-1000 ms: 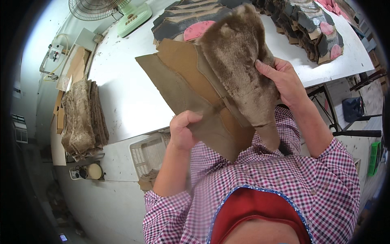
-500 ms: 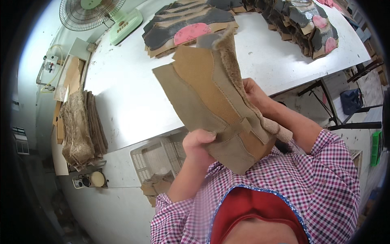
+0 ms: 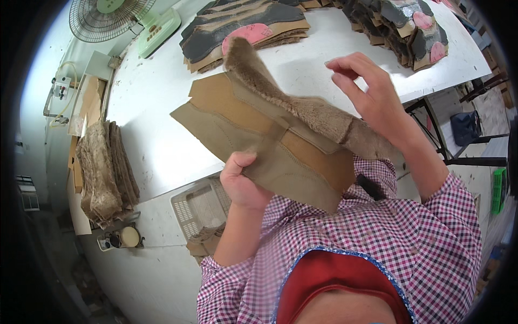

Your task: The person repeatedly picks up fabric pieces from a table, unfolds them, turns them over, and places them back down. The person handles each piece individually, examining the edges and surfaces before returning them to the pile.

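Observation:
My left hand (image 3: 244, 182) grips the lower left edge of a boot upper (image 3: 253, 132), its thumb lying on the outer face. This stitched piece has olive-brown and tan panels, and it tilts in front of my chest, over the table's near edge. Brown fur lining (image 3: 321, 114) shows folded outward along its upper right side. My right hand (image 3: 372, 94) is up in the air beyond the fur, apart from the piece. Its fingers are loosely curled, with a gap between thumb and forefinger and nothing held there.
On the white table (image 3: 156, 124) lie stacked dark-and-tan pieces (image 3: 243, 27) with a pink patch, and another pile (image 3: 404, 32) at far right. A green fan (image 3: 159, 32) stands far left. Fur pieces (image 3: 102, 173) hang at left. A plastic crate (image 3: 199, 208) sits below the table's edge.
My right hand has let go of the upper's right side and risen away from it. The upper has tipped leftward, and more of its fur lining shows.

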`<act>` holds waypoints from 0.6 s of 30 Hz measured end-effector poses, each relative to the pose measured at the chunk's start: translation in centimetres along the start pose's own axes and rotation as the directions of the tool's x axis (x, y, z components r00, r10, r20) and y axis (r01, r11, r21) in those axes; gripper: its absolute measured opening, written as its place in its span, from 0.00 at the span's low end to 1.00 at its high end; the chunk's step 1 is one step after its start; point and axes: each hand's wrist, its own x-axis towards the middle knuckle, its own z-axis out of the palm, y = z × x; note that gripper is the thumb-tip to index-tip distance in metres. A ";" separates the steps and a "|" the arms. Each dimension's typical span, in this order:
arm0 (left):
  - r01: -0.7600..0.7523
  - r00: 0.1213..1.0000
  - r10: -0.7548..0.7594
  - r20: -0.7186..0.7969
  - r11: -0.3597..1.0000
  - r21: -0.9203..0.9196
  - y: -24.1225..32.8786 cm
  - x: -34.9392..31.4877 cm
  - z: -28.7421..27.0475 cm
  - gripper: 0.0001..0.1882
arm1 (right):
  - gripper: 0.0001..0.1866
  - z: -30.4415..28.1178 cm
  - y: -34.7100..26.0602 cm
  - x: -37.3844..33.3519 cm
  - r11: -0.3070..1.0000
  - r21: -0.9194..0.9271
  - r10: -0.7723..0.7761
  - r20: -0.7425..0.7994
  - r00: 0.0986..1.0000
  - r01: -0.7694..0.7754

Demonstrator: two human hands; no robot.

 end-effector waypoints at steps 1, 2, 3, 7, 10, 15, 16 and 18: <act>0.006 1.000 -0.006 -0.004 1.000 0.015 -0.2 0.0 0.1 0.32 | 0.08 -0.5 -1.5 -0.5 0.999 -0.015 -0.039 0.014 0.999 0.039; 0.012 1.000 -0.012 -0.009 0.999 0.029 -0.5 0.0 0.2 0.32 | 0.07 -0.5 -2.6 -1.2 0.997 -0.028 -0.078 0.028 0.997 0.079; 0.008 0.999 -0.009 0.044 0.999 0.042 -0.8 -0.3 0.5 0.32 | 0.07 -0.1 -3.5 -1.8 0.996 -0.006 -0.092 0.026 0.995 0.092; 0.016 0.987 -0.040 0.155 0.989 0.150 -1.5 -1.0 0.5 0.30 | 0.08 2.1 -4.8 -2.8 0.994 0.041 -0.104 -0.010 0.995 0.104; 0.031 0.983 -0.066 0.174 0.981 0.193 -1.6 -1.7 0.3 0.29 | 0.09 2.2 -5.0 -2.7 0.994 0.050 -0.100 0.008 0.995 0.099; 0.013 0.976 -0.058 0.211 0.978 0.210 -1.4 -2.2 -0.3 0.29 | 0.08 1.1 -5.2 -2.3 0.984 0.175 -0.012 0.180 0.984 -0.020; 0.007 0.976 -0.055 0.209 0.974 0.226 -1.3 -2.3 -0.3 0.30 | 0.07 1.0 -5.3 -2.3 0.978 0.205 0.008 0.202 0.979 -0.050; 0.008 0.974 -0.055 0.218 0.978 0.211 -1.3 -2.1 0.1 0.30 | 0.07 0.9 -5.4 -2.3 0.959 0.259 0.045 0.248 0.968 -0.111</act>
